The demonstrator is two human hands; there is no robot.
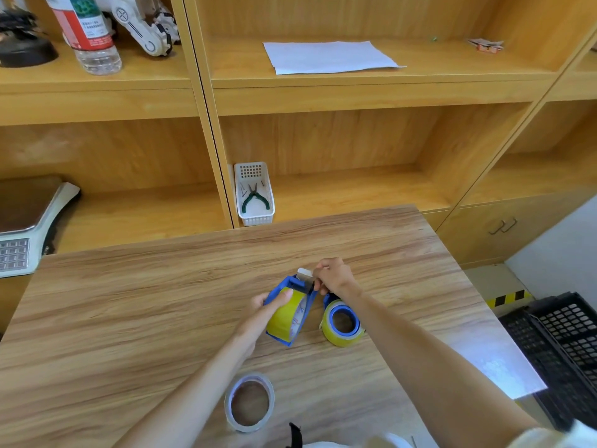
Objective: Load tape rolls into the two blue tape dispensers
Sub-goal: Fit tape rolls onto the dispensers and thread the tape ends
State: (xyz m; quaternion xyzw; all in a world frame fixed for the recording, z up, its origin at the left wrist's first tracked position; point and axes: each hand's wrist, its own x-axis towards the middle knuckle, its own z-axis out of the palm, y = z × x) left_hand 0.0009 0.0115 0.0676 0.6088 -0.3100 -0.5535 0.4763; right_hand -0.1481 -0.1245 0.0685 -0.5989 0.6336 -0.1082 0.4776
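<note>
Both bare arms reach out over the wood-grain surface, meeting at a blue tape dispenser that lies roughly in the middle of it. The left hand grips the dispenser from its left side, thumb pressed on the yellow tape roll seated inside the blue frame, fingers wrapped round the far side. The right hand is at the dispenser's far end, its fingers pinched together at the metal cutting blade, where a pale strip of tape end seems to stick up, though what exactly is pinched is hard to make out. Just to the right, touching or nearly touching the first, the second blue dispenser lies on the surface under the right wrist, with its own yellow roll already around the blue hub. Nearer the person, well apart from both, a clear tape roll lies flat. Behind the surface stands wooden shelving: a white basket holding green-handled pliers, a sheet of paper one shelf up, a water bottle at upper left, and a weighing scale at far left. A black crate sits at the right edge.
</note>
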